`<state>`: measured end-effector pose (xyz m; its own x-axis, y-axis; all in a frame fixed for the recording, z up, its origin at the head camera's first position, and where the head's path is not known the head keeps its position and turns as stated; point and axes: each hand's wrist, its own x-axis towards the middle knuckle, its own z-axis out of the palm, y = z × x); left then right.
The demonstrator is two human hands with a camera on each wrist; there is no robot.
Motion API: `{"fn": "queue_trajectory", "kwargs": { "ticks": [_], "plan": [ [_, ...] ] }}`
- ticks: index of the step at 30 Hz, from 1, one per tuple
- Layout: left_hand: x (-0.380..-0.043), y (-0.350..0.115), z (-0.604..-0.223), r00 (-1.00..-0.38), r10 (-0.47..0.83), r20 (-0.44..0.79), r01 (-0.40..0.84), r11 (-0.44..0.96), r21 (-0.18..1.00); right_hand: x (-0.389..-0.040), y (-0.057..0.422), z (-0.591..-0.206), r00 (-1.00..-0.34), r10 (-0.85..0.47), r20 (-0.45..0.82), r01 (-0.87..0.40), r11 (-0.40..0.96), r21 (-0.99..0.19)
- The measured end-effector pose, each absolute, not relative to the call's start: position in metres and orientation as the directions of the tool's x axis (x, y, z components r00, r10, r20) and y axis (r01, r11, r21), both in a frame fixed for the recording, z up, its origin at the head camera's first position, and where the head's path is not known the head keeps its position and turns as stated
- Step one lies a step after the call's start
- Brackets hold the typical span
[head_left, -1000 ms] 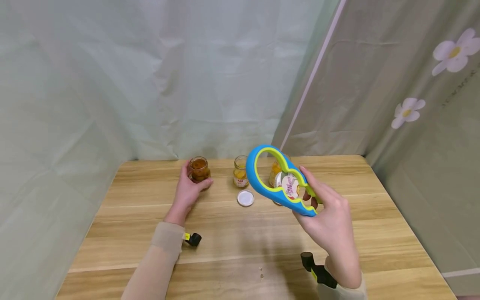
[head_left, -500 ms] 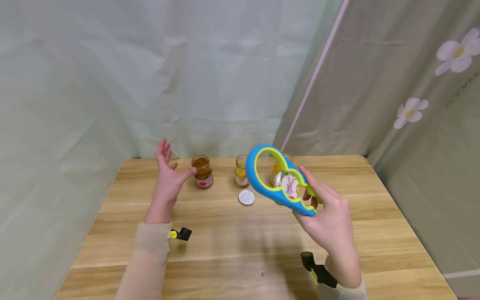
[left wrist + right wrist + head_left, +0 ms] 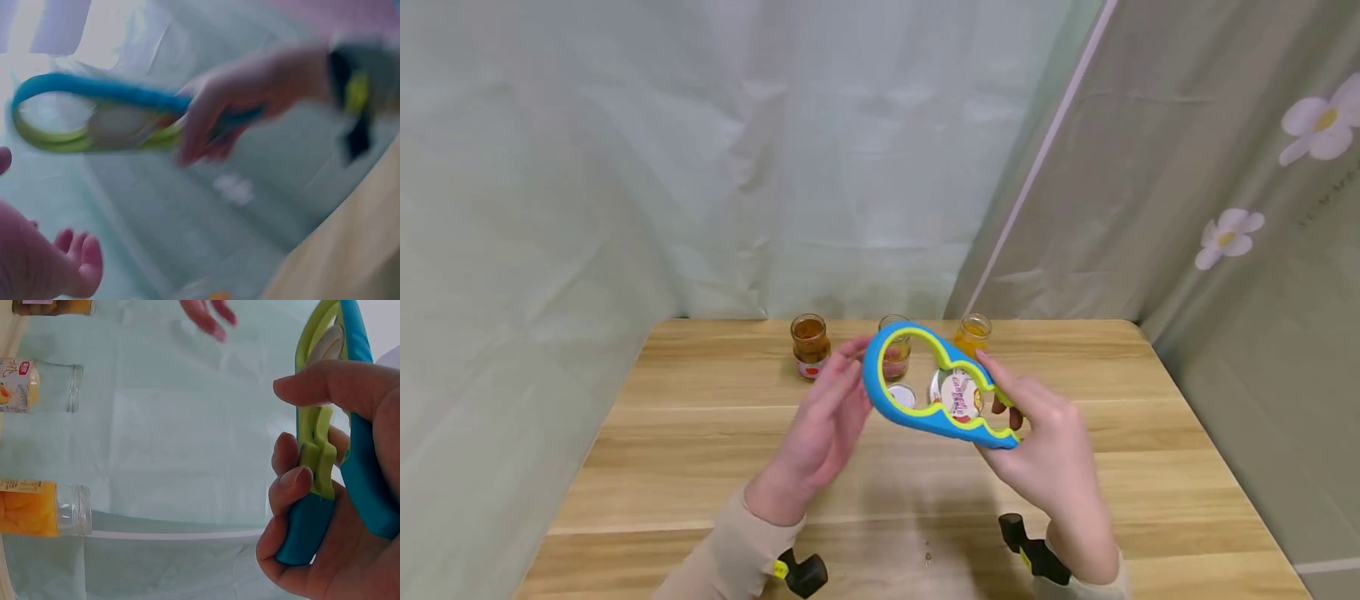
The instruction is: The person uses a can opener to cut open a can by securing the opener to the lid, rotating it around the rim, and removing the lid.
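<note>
A blue and lime-green jar opener [image 3: 870, 375] is held up over the table in my right hand [image 3: 1048, 454], fingers and thumb around its handles. A white printed jar lid [image 3: 961, 396] sits within the opener; the right wrist view shows the same lid [image 3: 326, 347] edge-on between its arms. My left hand [image 3: 820, 437] is raised beside the opener's looped end, fingers extended and holding nothing. Whether the fingertips touch the loop I cannot tell. The left wrist view is blurred, with the jar opener [image 3: 75, 147] spanning the gap between the hands.
Lidless glass jars line the table's back: one with brown contents [image 3: 809, 329], one with yellow fruit [image 3: 15, 387], one with orange fruit [image 3: 973, 333]. Another white lid [image 3: 902, 396] lies on the wooden table [image 3: 700, 467], partly behind the opener. Curtains [image 3: 865, 167] hang behind.
My left hand has let go of the brown jar, lifted away and moved right to the jar opener. The opener has shifted slightly left and down, still in my right hand.
</note>
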<state>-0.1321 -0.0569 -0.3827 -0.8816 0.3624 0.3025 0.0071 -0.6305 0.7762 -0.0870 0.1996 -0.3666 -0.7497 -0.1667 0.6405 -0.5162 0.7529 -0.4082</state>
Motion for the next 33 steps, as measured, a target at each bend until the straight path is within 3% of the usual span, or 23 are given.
{"fn": "queue_trajectory", "kwargs": {
  "ticks": [4, 8, 18, 33],
  "plan": [
    [-0.12, -0.039, -0.391, -0.802, 0.583, 0.132, -0.306, -0.59, 0.747, -0.085, 0.198, -0.369, -0.76, -0.199, 0.619, -0.503, 0.782, -0.366],
    [-0.118, -0.033, -0.395, -0.731, 0.679, 0.067, -0.431, -0.536, 0.726, -0.087, 0.196, -0.368, -0.76, -0.224, 0.61, -0.506, 0.793, -0.34],
    [-0.107, -0.038, -0.393, -0.629, 0.777, -0.001, -0.577, -0.466, 0.671, -0.089, 0.19, -0.369, -0.684, -0.332, 0.649, -0.612, 0.746, -0.264],
    [-0.11, -0.037, -0.405, -0.555, 0.814, 0.174, -0.638, -0.55, 0.538, -0.091, 0.188, -0.371, -0.655, -0.364, 0.662, -0.636, 0.739, -0.222]
  ]
}}
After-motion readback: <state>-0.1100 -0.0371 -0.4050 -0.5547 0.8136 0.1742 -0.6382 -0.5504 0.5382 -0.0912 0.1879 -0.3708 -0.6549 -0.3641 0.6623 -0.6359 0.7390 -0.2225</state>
